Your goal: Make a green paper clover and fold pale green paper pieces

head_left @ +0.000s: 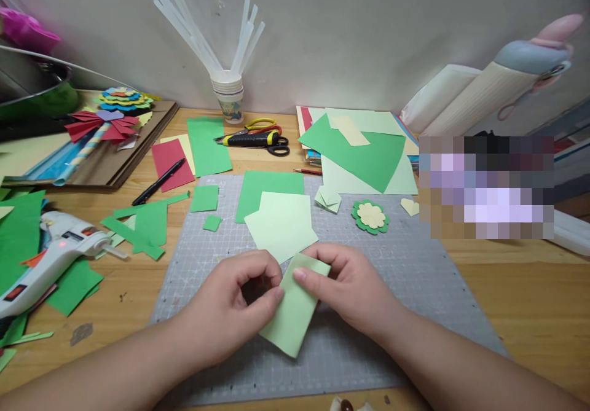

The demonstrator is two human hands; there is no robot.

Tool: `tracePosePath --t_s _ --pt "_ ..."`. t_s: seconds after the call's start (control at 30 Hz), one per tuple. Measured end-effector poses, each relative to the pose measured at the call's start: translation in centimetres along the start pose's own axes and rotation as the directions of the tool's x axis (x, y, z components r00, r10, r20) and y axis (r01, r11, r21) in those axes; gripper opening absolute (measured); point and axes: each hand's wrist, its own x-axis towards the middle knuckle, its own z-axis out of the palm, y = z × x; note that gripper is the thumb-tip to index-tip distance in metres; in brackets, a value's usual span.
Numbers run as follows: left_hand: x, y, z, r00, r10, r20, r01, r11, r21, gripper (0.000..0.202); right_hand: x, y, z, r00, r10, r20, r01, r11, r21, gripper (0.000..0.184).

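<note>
Between my two hands is a light green piece of paper [295, 316], folded into a narrow rectangle and tilted above the cutting mat. My left hand [246, 300] pinches its left edge between thumb and fingers. Across the upper right part lies the thumb of my right hand [353, 285], with the fingers behind the paper. Just beyond my hands, pale green sheets [283, 220] overlap a darker green sheet [270, 183] on the grey cutting mat [207, 362]. A green and cream paper flower [371, 216] and a small folded pale green paper [328, 200] lie farther right.
A white glue gun [59, 254] rests among green scraps on the left. Scissors and a yellow-black cutter [253, 139] lie behind the mat, near a paper cup [229, 101] of white glue sticks. Stacked paper sheets [364, 153] are at the back right; a black pen [159, 182] is left.
</note>
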Motion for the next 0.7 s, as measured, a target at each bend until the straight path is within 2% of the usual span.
tracePosePath --t_s 0.13,0.2,0.3,0.37,0.53,0.7 --pt "0.0 -0.3 0.2 0.997 0.010 -0.081 -0.014 0.999 -0.049 0.016 -0.2 0.1 0.6 0.999 0.026 0.041 -0.034 0.980 0.198 0.028" --pt "0.0 -0.4 0.3 0.994 0.015 -0.104 -0.022 0.998 -0.067 0.017 -0.4 0.2 1.1 0.998 0.022 0.054 -0.032 0.981 0.194 0.030" --pt "-0.2 -0.4 0.5 0.994 0.025 -0.104 -0.032 0.997 -0.069 0.017 -0.7 0.5 1.7 0.999 0.034 0.015 -0.036 0.988 0.147 0.023" --pt "-0.3 -0.3 0.5 0.988 0.019 -0.152 -0.034 0.995 -0.098 0.015 -0.7 0.5 1.7 0.999 0.032 -0.011 -0.030 0.988 0.153 0.022" --pt "-0.2 -0.5 0.1 0.956 -0.064 -0.285 -0.008 0.970 -0.245 0.016 -0.2 0.2 0.8 0.987 0.022 -0.159 0.000 0.991 0.135 0.023" --pt "0.1 -1.0 -0.1 0.929 -0.139 -0.343 0.021 0.945 -0.327 0.013 0.3 0.0 0.1 0.983 0.051 -0.175 -0.003 0.965 0.261 0.022"
